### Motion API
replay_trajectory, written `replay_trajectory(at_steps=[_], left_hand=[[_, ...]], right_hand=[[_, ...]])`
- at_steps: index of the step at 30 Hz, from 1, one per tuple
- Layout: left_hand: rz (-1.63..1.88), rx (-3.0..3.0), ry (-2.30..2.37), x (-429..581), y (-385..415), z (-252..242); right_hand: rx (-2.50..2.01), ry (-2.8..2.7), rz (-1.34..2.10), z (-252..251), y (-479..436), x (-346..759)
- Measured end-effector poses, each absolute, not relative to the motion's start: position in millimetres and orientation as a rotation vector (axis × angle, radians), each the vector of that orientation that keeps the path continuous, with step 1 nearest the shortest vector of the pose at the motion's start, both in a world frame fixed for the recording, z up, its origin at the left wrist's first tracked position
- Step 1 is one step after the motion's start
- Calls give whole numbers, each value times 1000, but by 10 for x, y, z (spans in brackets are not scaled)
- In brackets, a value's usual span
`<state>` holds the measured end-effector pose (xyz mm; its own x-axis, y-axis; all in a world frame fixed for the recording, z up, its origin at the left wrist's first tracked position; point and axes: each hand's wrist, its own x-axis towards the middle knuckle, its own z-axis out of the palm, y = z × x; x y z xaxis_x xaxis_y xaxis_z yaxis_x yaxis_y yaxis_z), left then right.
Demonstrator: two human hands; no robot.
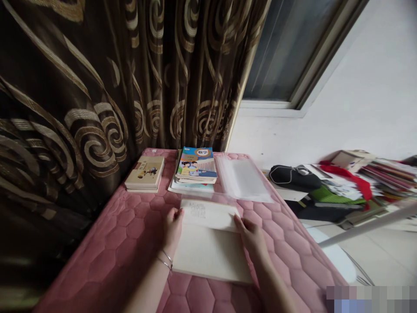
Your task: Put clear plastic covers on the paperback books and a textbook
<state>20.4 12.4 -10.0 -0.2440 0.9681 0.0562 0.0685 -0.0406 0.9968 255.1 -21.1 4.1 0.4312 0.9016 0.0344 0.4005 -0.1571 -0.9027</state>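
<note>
Gripping opposite edges of an open book point(211, 252), the left hand point(172, 227) and right hand point(253, 236) hold it near a mathematics textbook point(197, 163).

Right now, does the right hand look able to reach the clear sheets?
Probably yes, though the right hand would first have to release the open book, whose edge it holds. The clear sheets lie beyond, and nothing visible stands between.

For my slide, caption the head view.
Fingers at both edges hold an open book over pink quilting, stacked books beyond.
</note>
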Motion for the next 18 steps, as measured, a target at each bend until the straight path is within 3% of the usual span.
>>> replay_trajectory(at_steps=[11,18], left_hand=[[1474,896,1214,221,112,-55],[1519,817,1085,248,131,-28]], right_hand=[[-1777,-1162,736,244,-249,2581],[-1656,-1083,711,79,-208,2565]])
